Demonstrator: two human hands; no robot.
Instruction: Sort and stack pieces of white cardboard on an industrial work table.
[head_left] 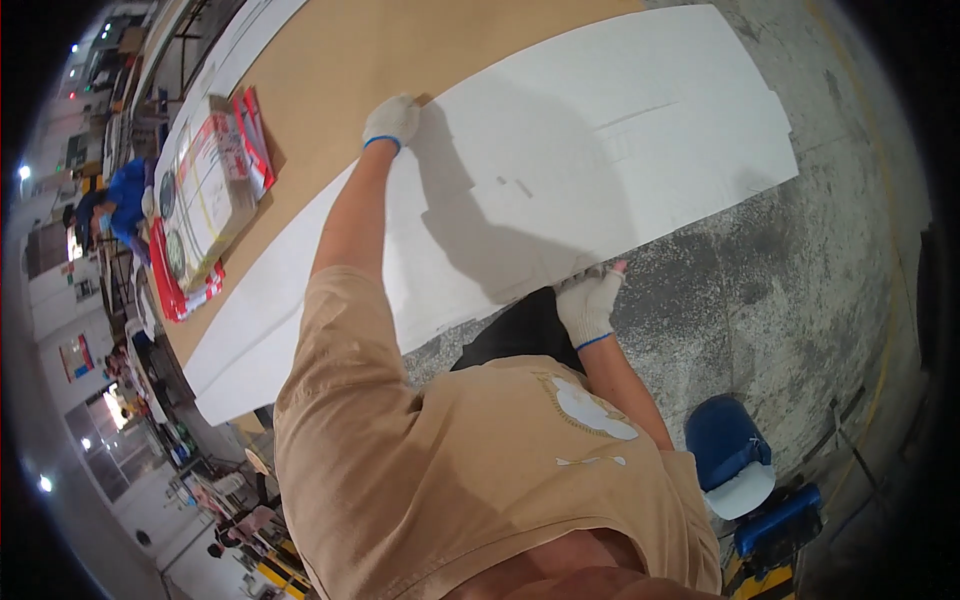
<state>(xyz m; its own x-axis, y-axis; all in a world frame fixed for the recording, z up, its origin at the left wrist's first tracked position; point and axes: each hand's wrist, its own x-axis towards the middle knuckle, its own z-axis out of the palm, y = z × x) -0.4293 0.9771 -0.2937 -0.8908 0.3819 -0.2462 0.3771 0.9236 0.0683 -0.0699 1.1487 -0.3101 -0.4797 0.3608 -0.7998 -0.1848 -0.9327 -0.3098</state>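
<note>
A large white sheet (690,110) lies across the brown board (350,50), its right part reaching out over the floor. My left hand (393,118), in a white knit glove with a blue cuff, is at the sheet's far edge, fingers curled over it and mostly hidden. At the near edge my right hand (588,303), gloved alike, closes on the sheet's border; one fingertip shows bare. Shadows of my head and arm fall on the sheet.
On the board at left sits a wrapped carton-like pack (215,190) with red and white plastic bags (253,140). A person in blue (125,200) stands beyond it. Blue-seated chair (728,445) stands at lower right on the speckled grey floor (690,300).
</note>
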